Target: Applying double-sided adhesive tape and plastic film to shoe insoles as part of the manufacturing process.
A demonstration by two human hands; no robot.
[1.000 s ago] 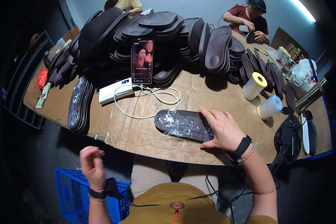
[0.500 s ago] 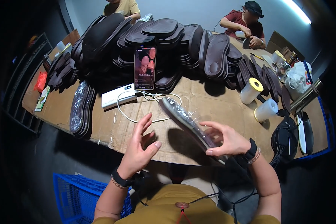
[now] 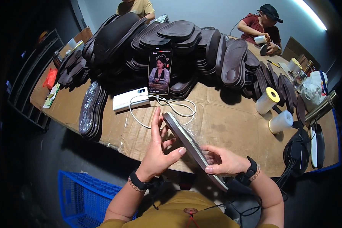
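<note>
A dark brown shoe sole (image 3: pixel 187 143) with a pale edge is held tilted over the table's near edge. Clear film shows along its far-right side. Its near half is gripped by my right hand (image 3: pixel 226 161), thumb on the edge and fingers on the filmed side. My left hand (image 3: pixel 157 154) is open beside the sole's left side, fingers stretched up and thumb apart; whether a fingertip touches the sole I cannot tell. Left on the table lies a stack of soles (image 3: pixel 90 110), the outermost wrapped in shiny film.
A large heap of brown soles (image 3: pixel 178 31) fills the table's back. Before it stand a lit phone (image 3: pixel 159 72) and a white power bank (image 3: pixel 131 100) with a looped cable. Film rolls (image 3: pixel 268 100) stand at right. A blue crate (image 3: pixel 83 197) is below left. Two people work across the table.
The sole has turned so its brown side and edge face me, the film turned away. My left hand has come closer to it. The whole view has shifted slightly.
</note>
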